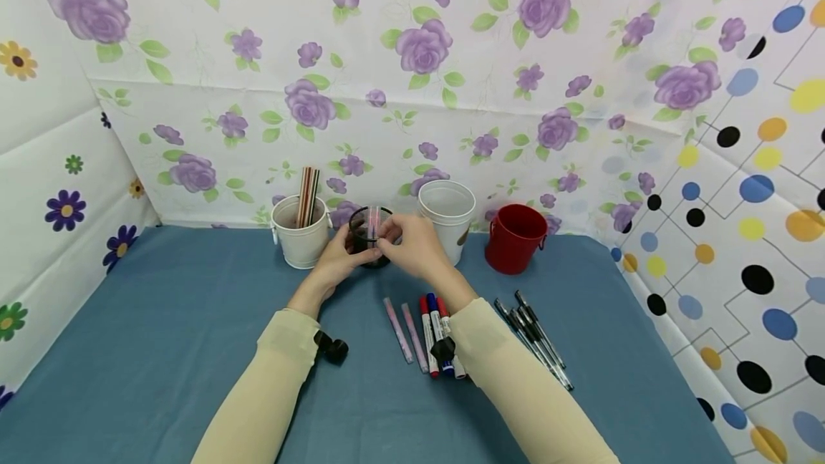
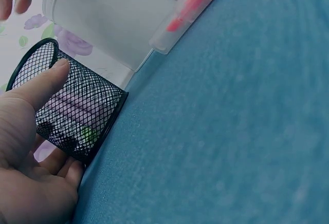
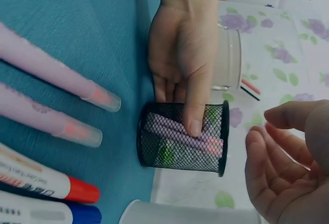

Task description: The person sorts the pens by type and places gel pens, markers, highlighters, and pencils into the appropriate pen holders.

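A black mesh pen cup [image 3: 180, 158] stands on the cloth, with pink-and-purple highlighters [image 1: 373, 220] upright inside it. My left hand [image 1: 335, 262] grips the cup's side, its thumb lying across the mesh in the left wrist view. Close by the cup's rim is my right hand [image 1: 415, 245], its fingers loosely bent. In the right wrist view a gap shows between that hand's thumb and fingertips, and they hold nothing. Two more highlighters [image 1: 398, 331] lie on the cloth in front, beside red and blue markers [image 1: 427, 335] that my right forearm partly covers.
Left of the mesh cup stands a cream bucket [image 1: 301, 242] with striped sticks [image 1: 307, 197] in it. A white cup [image 1: 447, 200] and a red bucket [image 1: 514, 242] stand to the right. Several black pens [image 1: 531, 339] lie at the right. Flowered cloth [image 1: 387, 127] hangs behind.
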A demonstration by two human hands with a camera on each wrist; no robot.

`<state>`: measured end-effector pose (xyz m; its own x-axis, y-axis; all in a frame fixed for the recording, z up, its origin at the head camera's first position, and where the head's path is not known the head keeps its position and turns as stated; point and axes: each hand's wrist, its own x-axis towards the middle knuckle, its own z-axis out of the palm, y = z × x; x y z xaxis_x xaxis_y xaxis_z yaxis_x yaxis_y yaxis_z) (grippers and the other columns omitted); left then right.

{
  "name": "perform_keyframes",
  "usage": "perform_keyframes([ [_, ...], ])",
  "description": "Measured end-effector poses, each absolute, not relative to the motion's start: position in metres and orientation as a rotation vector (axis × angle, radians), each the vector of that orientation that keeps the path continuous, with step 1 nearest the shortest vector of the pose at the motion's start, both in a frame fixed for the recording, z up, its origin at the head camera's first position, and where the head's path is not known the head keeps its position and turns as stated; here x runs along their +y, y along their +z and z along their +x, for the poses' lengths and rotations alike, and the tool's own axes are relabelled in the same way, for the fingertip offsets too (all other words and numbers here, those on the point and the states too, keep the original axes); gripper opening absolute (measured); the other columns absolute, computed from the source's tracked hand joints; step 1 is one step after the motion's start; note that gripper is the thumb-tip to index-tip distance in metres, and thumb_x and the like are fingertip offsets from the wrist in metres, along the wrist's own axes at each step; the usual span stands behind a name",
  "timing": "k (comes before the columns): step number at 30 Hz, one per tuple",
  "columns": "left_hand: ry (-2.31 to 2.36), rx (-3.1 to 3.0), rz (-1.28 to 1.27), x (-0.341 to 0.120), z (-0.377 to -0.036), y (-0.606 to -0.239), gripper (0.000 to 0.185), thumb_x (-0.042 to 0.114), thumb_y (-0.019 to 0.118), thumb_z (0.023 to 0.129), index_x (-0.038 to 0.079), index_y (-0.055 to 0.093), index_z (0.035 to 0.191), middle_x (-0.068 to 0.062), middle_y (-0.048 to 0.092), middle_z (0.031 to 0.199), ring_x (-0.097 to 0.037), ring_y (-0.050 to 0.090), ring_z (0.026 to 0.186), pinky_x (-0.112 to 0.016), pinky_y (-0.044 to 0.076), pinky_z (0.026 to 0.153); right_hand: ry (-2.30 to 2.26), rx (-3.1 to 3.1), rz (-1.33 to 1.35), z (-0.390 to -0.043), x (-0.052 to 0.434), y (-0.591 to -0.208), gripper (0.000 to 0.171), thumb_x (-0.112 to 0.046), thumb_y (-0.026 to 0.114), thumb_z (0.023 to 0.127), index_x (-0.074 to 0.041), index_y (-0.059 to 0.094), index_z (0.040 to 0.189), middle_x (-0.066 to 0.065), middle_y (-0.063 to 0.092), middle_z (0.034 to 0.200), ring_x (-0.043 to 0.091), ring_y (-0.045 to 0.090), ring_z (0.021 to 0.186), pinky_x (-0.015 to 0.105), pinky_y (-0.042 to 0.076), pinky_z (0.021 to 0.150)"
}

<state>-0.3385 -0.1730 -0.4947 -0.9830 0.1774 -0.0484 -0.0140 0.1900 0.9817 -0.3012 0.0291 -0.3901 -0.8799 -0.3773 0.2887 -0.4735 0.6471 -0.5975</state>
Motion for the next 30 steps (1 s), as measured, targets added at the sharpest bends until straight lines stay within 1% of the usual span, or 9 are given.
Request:
perform_keyframes([
  [3,1.916,2.292,0.174,-0.173,-0.338,-0.494,0.106,0.036,0.082,0.096,0.016,0.011,0.172,-0.019,0.031,0.17,-0.037,0.029,0.158,-0.056,0.036,0.122,1.028,-2.76,0.737,-0.292,0.035,-0.389,0.006,-0.016,0.075,0.101,-0.011,0.075,0.104,0.001,0.075,0.088,0.013,0.064,0.07,0.03,0.051,0.063],
  [6,1.92,2.292,0.175,-0.173,-0.337,-0.494,0.106,0.036,0.082,0.096,0.016,0.011,0.172,-0.02,0.031,0.17,-0.038,0.03,0.158,-0.056,0.036,0.122,0.999,-2.802,0.767,-0.281,0.041,-0.391,0.006,-0.016,0.076,0.1,-0.011,0.075,0.104,0.001,0.074,0.086,0.011,0.061,0.066,0.03,0.051,0.062],
  [10,1.896,2.311,0.145,-0.173,-0.336,-0.493,0.11,0.039,0.082,0.095,0.016,0.007,0.173,-0.02,0.023,0.173,-0.04,0.023,0.16,-0.057,0.031,0.125,0.955,-2.862,0.782,-0.268,0.048,-0.396,0.01,-0.016,0.078,0.099,-0.009,0.076,0.105,0.001,0.073,0.085,0.01,0.06,0.065,0.03,0.052,0.063],
  [13,1.875,2.326,0.129,-0.173,-0.335,-0.493,0.113,0.041,0.082,0.095,0.016,0.003,0.173,-0.021,0.017,0.175,-0.041,0.018,0.162,-0.058,0.027,0.127,0.951,-2.896,0.765,-0.259,0.052,-0.401,0.012,-0.015,0.079,0.098,-0.007,0.076,0.107,0.002,0.072,0.083,0.009,0.061,0.064,0.029,0.053,0.06],
  [19,1.879,2.337,0.132,-0.174,-0.336,-0.494,0.113,0.04,0.082,0.095,0.016,0.003,0.173,-0.022,0.018,0.175,-0.041,0.018,0.161,-0.058,0.025,0.128,0.972,-2.954,0.714,-0.243,0.053,-0.416,0.016,-0.012,0.08,0.095,-0.004,0.077,0.109,0.003,0.071,0.078,0.011,0.059,0.057,0.028,0.052,0.056],
  [26,1.883,2.332,0.131,-0.173,-0.335,-0.495,0.114,0.04,0.083,0.094,0.015,0.005,0.173,-0.021,0.02,0.174,-0.041,0.02,0.161,-0.057,0.028,0.127,0.961,-3.017,0.634,-0.233,0.052,-0.432,0.017,-0.015,0.08,0.097,-0.005,0.077,0.11,0.001,0.069,0.08,0.01,0.059,0.06,0.028,0.052,0.055],
  [30,1.88,2.34,0.131,-0.173,-0.336,-0.495,0.115,0.042,0.084,0.093,0.016,0.005,0.173,-0.021,0.021,0.174,-0.041,0.021,0.161,-0.057,0.029,0.127,0.918,-3.007,0.609,-0.228,0.05,-0.436,0.015,-0.015,0.08,0.096,-0.006,0.078,0.108,-0.001,0.066,0.073,0.01,0.057,0.055,0.027,0.049,0.05],
])
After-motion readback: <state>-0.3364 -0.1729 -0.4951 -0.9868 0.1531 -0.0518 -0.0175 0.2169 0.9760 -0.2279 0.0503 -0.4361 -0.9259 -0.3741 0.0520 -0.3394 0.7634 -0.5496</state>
